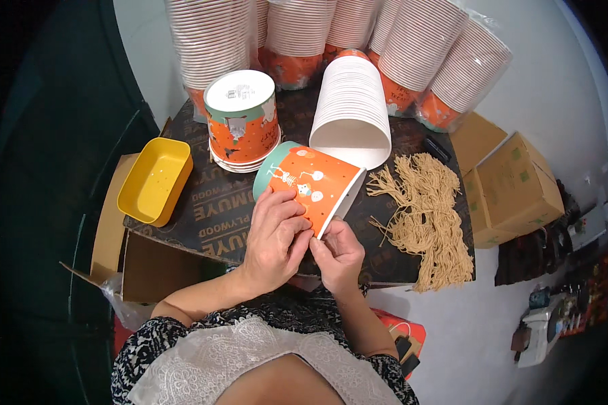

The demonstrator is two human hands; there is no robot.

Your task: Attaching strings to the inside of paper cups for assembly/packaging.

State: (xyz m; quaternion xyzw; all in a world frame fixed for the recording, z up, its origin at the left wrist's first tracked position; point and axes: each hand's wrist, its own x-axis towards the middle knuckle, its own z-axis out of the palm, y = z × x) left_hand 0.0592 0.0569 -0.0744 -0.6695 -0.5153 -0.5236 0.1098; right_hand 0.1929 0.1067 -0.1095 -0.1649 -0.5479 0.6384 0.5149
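Note:
An orange paper bucket [315, 177] with a teal base, white rim and cartoon figures lies tilted on its side between my hands. My left hand [277, 229] is closed on its near side, fingers pressed against the printed wall. At the rim, my right hand [339, 255] pinches the edge between thumb and fingers; whether something small is also in that pinch is hidden. Right of the bucket lies a bundle of tan twine cords [429, 219]. Just behind it, a nested stack of white-lined buckets [350, 101] rests on its side, mouth toward me.
Upside-down buckets [242, 128] stand at the back left. Tall bagged bucket stacks [422, 44] line the rear. A yellow plastic bin [157, 181] sits at the dark table's [216, 226] left edge. Cardboard boxes [517, 192] stand to the right, and a small black object [437, 149] lies near the cords.

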